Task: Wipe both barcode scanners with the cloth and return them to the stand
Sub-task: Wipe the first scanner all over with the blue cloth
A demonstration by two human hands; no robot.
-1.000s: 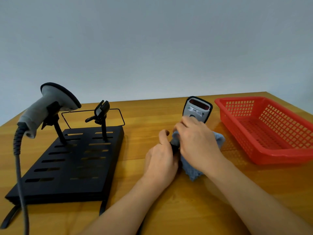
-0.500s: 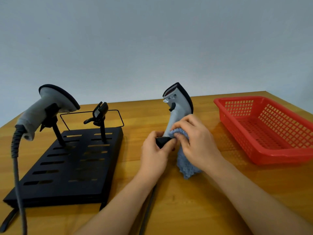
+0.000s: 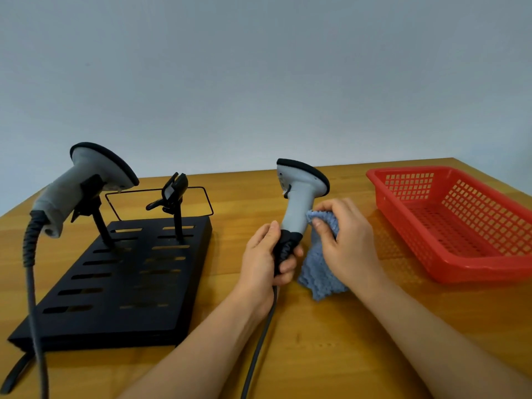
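Observation:
A grey barcode scanner (image 3: 299,194) stands upright over the table's middle, its black-rimmed head turned to the right. My left hand (image 3: 263,259) grips the black base of its handle, where the cable leaves. My right hand (image 3: 345,240) holds a blue cloth (image 3: 318,272) bunched against the right side of the handle; the cloth hangs down to the table. A second grey scanner (image 3: 83,182) sits in the left holder of the black slotted stand (image 3: 126,283). The stand's right holder (image 3: 172,194) holds nothing.
A red plastic basket (image 3: 457,223) sits at the right of the wooden table (image 3: 331,355). The held scanner's cable (image 3: 256,349) runs down to the front edge. The other scanner's coiled cable (image 3: 34,283) hangs over the stand's left side.
The held scanner has been raised upright and turned, its head window now facing away to the right. My right hand with the cloth has moved from its head down to its handle.

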